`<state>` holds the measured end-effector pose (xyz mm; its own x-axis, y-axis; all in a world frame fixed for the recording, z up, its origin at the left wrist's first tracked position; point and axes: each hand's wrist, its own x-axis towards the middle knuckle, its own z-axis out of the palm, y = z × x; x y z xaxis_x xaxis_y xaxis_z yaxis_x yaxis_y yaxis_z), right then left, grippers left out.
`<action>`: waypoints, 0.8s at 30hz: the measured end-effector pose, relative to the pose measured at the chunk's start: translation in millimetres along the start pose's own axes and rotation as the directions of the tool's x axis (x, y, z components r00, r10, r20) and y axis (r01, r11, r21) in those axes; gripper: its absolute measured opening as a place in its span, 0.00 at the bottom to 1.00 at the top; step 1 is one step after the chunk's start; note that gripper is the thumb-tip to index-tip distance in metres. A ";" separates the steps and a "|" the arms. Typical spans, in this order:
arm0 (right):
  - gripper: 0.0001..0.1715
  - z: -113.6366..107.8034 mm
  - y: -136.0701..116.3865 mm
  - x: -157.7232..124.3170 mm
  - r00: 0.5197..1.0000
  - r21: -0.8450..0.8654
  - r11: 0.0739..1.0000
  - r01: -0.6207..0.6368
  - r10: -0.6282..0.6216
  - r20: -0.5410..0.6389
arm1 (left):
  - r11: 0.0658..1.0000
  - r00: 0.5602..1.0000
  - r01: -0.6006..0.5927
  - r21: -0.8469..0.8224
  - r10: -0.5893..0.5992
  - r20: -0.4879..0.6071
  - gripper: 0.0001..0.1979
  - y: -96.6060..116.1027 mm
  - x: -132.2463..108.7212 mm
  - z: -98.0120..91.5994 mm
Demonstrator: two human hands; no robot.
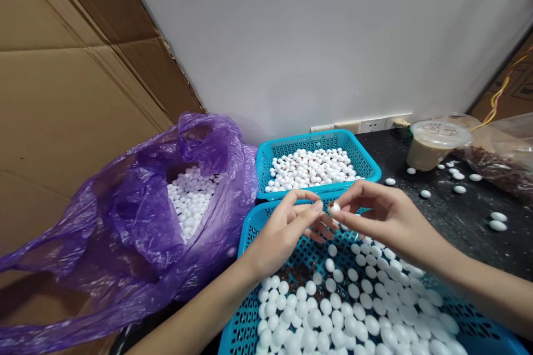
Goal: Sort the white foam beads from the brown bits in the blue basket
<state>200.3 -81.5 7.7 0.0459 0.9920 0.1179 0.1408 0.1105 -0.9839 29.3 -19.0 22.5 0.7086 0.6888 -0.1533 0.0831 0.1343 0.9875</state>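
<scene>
My right hand (pixel 385 213) pinches a small white egg-shaped ball (pixel 334 208) between thumb and forefinger, and a brown patch shows on its upper side. Close beside it, my left hand (pixel 287 227) has thumb and forefinger tips pressed together; anything between them is too small to make out. Its other fingers curl below the ball. Both hands are above the near blue basket (pixel 245 288), where many loose white egg-shaped balls (pixel 314 317) lie with dark brown crumbs (pixel 296 274) on the mesh bottom.
Behind stands a second blue basket (pixel 370 163) of white balls with brown patches. On the left, a purple plastic bag (pixel 141 205) holds more white balls. To the right are a lidded drink cup (pixel 431 147), a clear bag of brown bits (pixel 499 163) and loose balls on the black tabletop (pixel 458 222).
</scene>
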 end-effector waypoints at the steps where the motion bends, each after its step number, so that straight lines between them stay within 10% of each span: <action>1: 0.11 -1.2 1.0 2.5 0.997 0.077 0.994 -0.078 0.078 0.000 | 0.997 0.998 -0.042 0.058 0.044 -0.042 0.13 -0.4 -0.2 -0.1; 7: 0.15 -7.4 6.5 12.4 0.884 0.367 0.804 -0.468 0.424 0.198 | 0.962 0.952 -0.128 0.243 0.188 -0.243 0.07 -4.0 -3.5 -2.5; 14: 0.13 -6.4 12.7 10.6 0.734 0.199 0.794 -0.575 0.393 0.554 | 0.917 0.960 -0.105 0.384 0.195 -0.202 0.04 -4.8 -2.2 -2.4; 24: 0.13 -9.0 11.5 16.9 0.814 0.092 0.899 -0.429 0.340 0.471 | 0.685 0.997 -0.038 0.727 0.075 -0.018 0.07 -11.8 -0.4 -8.1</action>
<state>211.5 -64.1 -0.4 -0.3811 0.8738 -0.3022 0.0164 -0.3204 -0.9471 22.3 -15.1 10.6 0.7002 0.7095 -0.0796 0.5392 -0.4525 0.7103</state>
